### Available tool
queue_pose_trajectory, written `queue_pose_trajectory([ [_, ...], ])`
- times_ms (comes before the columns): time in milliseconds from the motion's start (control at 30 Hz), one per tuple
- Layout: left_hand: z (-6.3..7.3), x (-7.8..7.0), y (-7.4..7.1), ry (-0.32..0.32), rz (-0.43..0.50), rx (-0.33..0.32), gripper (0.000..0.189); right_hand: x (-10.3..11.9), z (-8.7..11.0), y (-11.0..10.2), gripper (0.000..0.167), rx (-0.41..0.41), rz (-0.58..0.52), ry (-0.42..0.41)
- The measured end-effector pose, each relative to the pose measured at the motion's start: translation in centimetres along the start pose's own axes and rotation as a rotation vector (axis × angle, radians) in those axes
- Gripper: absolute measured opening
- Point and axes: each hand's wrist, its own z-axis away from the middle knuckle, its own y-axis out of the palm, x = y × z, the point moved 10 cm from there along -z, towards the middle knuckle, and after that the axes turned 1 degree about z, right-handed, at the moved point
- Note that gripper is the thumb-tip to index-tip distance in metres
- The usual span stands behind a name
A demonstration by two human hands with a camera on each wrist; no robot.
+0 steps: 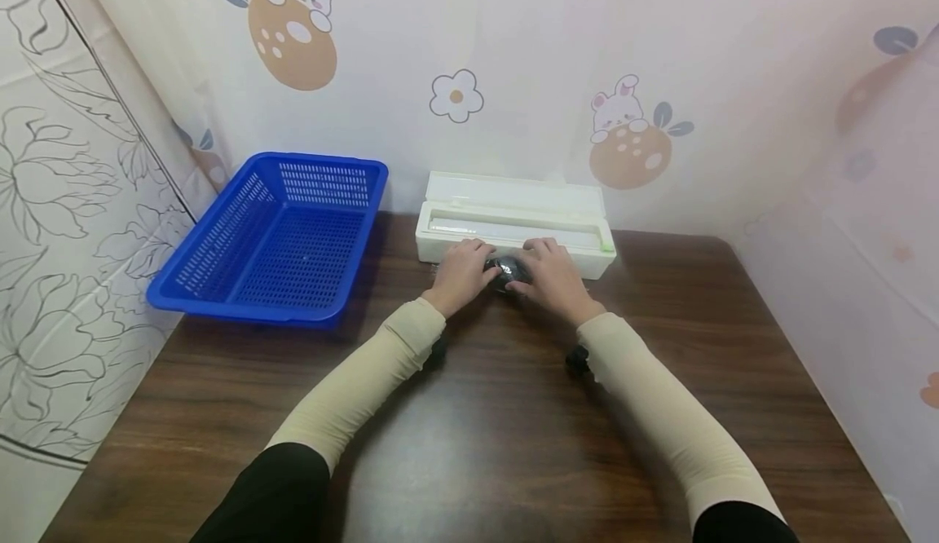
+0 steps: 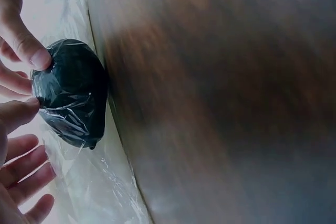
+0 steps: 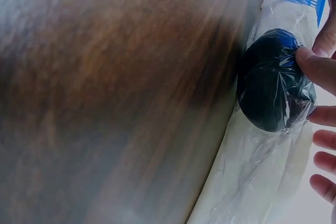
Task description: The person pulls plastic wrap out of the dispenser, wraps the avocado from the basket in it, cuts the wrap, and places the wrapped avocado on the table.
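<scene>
A dark, rounded object (image 2: 71, 95) wrapped in clear plastic film is between my two hands, right in front of a long white film dispenser box (image 1: 587, 264). My left hand (image 1: 461, 272) pinches the wrapped object from its left, its thumb on the near surface and the other fingers spread out. From the other side my right hand (image 1: 553, 278) holds it with thumb and index finger. Crinkled clear film (image 3: 257, 158) trails beside the object in the right wrist view. The object's kind is hidden by its wrapping and dark colour.
The dispenser's lid (image 1: 513, 192) is raised, leaning back toward the curtain (image 1: 528, 103). To the left, an empty blue plastic basket (image 1: 333, 311) stands on the brown wooden table (image 1: 469, 453). A flower-patterned panel (image 1: 81, 200) borders the left side.
</scene>
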Motion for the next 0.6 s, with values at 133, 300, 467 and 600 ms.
queue_pose_trajectory([
  [133,-0.09,0.06,0.38,-0.018,-0.019,0.057,0.040,0.11,0.09,0.07,0.049,0.014,-0.021,-0.004],
  [300,-0.25,0.28,0.75,-0.041,-0.011,0.109,0.042,0.15,0.17,0.14,0.046,0.017,-0.055,-0.014],
  [467,-0.42,0.34,0.95,-0.044,0.005,0.141,0.043,-0.10,0.07,0.25,0.047,0.016,-0.079,-0.011],
  [600,-0.41,0.14,0.91,-0.023,0.018,0.153,0.035,-0.47,-0.08,0.79,0.053,0.045,-0.095,0.014],
])
